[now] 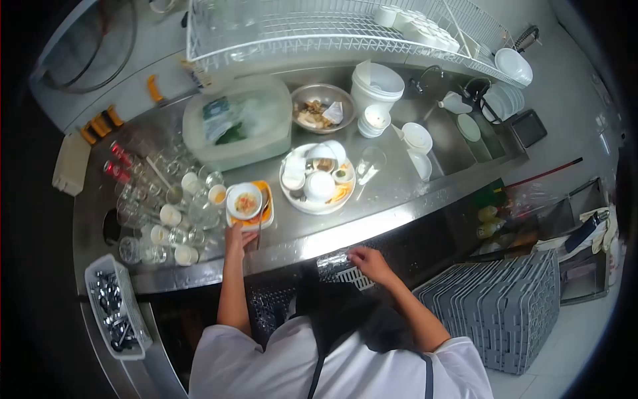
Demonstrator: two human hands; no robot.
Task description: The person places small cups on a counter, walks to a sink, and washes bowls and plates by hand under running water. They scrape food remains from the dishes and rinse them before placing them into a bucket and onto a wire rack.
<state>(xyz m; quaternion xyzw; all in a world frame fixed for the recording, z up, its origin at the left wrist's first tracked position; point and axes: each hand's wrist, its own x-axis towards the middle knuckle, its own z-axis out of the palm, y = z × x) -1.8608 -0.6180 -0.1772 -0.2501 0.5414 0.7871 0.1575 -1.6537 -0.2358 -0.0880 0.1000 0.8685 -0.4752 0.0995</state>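
Observation:
My left hand (239, 241) grips the near rim of a white, sauce-smeared plate (267, 217) by the counter's front edge. A white bowl (244, 201) with food scraps rests on that plate, along with a piece of cutlery. My right hand (372, 264) is in front of the counter edge with its fingers curled together; whatever they may hold is hidden. Right of the left hand's plate stands a large round plate (312, 205) loaded with dirty bowls and leftovers. Many used glasses and cups (170, 215) crowd the counter to the left.
Behind are a tub of soapy water (276, 133), a metal bowl of scraps (342, 100) and a white bucket (389, 86). A sink (438, 146) lies to the right. Cutlery fills a white basket (139, 326) at left. Grey crates (492, 306) stand low right; a wire rack (299, 43) hangs above.

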